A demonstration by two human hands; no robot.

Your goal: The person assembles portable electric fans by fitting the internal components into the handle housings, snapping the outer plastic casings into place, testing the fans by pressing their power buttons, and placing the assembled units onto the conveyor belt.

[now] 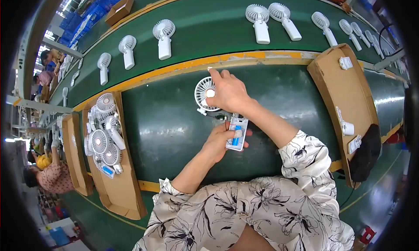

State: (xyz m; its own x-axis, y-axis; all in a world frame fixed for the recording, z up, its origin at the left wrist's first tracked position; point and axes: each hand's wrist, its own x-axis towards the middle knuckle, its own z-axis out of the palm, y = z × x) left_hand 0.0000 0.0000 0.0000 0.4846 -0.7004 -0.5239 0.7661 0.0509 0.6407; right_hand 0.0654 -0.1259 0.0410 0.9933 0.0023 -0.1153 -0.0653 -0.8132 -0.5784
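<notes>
In front of me is a small white handheld fan with its handle opened up. My left hand (218, 142) is closed round the white handle shell (233, 146), thumb on top. Inside the shell lies a blue cylindrical battery (236, 141), with thin wires beside it. My right hand (230, 92) grips the round fan head (203, 90) from its right side, the thumb near the hub and the index finger reaching past the upper rim. A small white bit (210, 69) shows at that fingertip, too small to name. Part of the grille is hidden under the hand.
Several finished-looking white fans (164, 37) lie on the green conveyor (209, 30) beyond an orange-edged rail. To the left, a cardboard tray (124, 198) holds piled fan parts (100, 141). Another cardboard tray (355, 89) at right has a few white pieces. Co-workers sit at far left.
</notes>
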